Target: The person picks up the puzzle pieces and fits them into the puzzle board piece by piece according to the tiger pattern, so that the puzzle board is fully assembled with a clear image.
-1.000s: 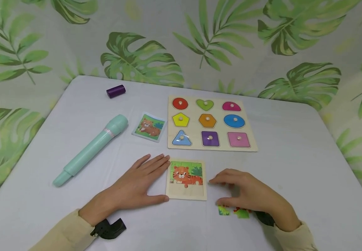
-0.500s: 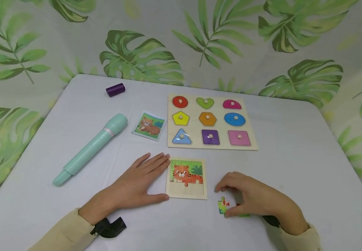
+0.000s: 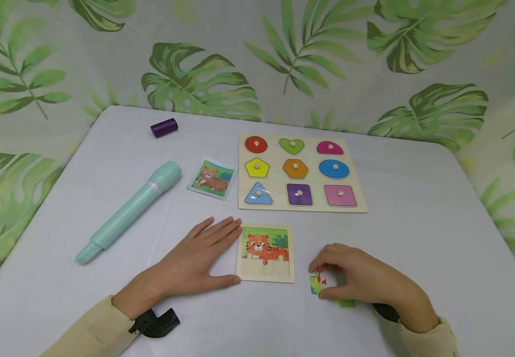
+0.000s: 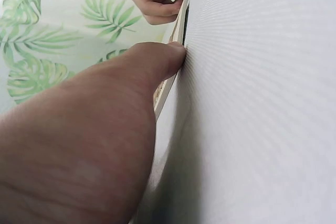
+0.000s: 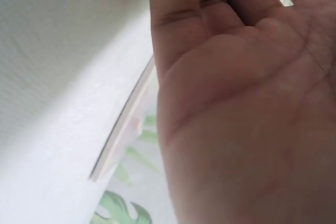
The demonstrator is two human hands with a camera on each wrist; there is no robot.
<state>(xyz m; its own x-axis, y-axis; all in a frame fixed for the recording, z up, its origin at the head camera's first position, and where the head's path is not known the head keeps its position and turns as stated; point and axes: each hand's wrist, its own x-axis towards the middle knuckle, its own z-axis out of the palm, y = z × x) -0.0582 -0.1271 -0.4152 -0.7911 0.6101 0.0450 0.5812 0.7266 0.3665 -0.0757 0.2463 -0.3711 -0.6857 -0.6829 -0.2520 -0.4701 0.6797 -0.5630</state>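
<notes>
A small tiger jigsaw in a wooden tray (image 3: pixel 264 276) lies on the white table, its upper part filled with pieces and a bare strip below. My left hand (image 3: pixel 190 263) lies flat at the tray's left side, fingers straight, with fingertips and thumb touching its edge. To the right of the tray, my right hand (image 3: pixel 355 272) pinches a green and red jigsaw piece (image 3: pixel 315 285) between thumb and fingers, low over the table. Another green piece (image 3: pixel 347 303) shows partly beneath this hand. In the right wrist view the palm hides the fingertips and the piece.
Behind the tray lies a wooden peg board (image 3: pixel 275 206) with coloured shapes. A tiger picture card (image 3: pixel 213 179) is beside it. Further left are a mint-green tapered tube (image 3: pixel 128 213) and a purple cylinder (image 3: pixel 164 128).
My right hand has moved slightly right, and its thumb and fingers have closed on the jigsaw piece, which has shifted a little away from me. The left hand stays put.
</notes>
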